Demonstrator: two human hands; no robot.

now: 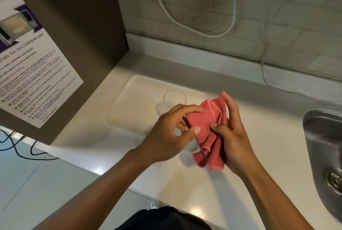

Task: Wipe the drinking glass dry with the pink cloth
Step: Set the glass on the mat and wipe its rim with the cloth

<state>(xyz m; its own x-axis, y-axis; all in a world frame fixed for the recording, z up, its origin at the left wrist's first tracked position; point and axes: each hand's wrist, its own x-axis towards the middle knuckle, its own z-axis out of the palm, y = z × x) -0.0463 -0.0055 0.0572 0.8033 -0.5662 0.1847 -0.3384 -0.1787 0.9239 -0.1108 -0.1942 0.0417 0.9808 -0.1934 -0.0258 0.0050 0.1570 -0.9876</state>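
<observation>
Clear drinking glass (174,100) stands untouched on the white tray (129,103); left hand (172,133) and right hand (231,133) both pinch the crumpled pink cloth (207,133); wiping seems not yet begun.

The left hand (172,131) covers the drinking glass's (174,98) base; the sink (322,148) runs off the right edge.

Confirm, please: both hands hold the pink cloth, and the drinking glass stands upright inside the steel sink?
Not quite. In the head view the drinking glass stands upright on the white tray, not in the sink. The left hand and right hand do hold the pink cloth.
</observation>
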